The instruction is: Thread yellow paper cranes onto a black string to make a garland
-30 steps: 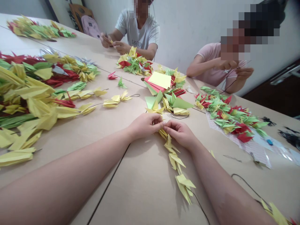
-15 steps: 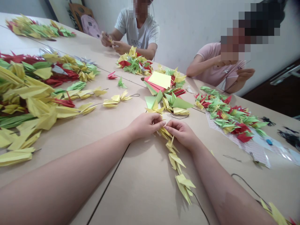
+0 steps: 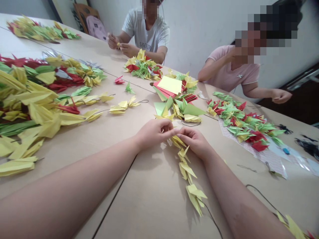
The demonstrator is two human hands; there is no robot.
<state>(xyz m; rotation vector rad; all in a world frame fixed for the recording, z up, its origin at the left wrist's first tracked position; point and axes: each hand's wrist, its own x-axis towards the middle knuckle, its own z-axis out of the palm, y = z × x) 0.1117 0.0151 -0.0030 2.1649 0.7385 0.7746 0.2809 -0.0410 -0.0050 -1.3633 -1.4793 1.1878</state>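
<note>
A string of folded yellow paper pieces (image 3: 187, 169) hangs down toward me over the table from between my hands, with a dark cord out of its lower end. My left hand (image 3: 158, 132) is closed in a pinch at the top of this string. Against its fingertips, my right hand (image 3: 193, 139) pinches the upper end of the yellow string. The exact spot between the fingertips is hidden. Just beyond my hands lie a yellow folded piece (image 3: 165, 114), green folded papers (image 3: 190, 109) and a stack of square yellow sheets (image 3: 169, 85) on red ones.
Heaps of yellow, green and red folded paper (image 3: 47, 96) cover the left side. Another garland pile (image 3: 244, 122) lies right on a plastic sheet, near black cords (image 3: 307, 146). Two people sit across the table (image 3: 149, 199), one in white (image 3: 147, 38), one in pink (image 3: 224, 74).
My fingertips have come closer together at the string's top; the string has barely shifted. The person in pink has stretched one hand out to the right.
</note>
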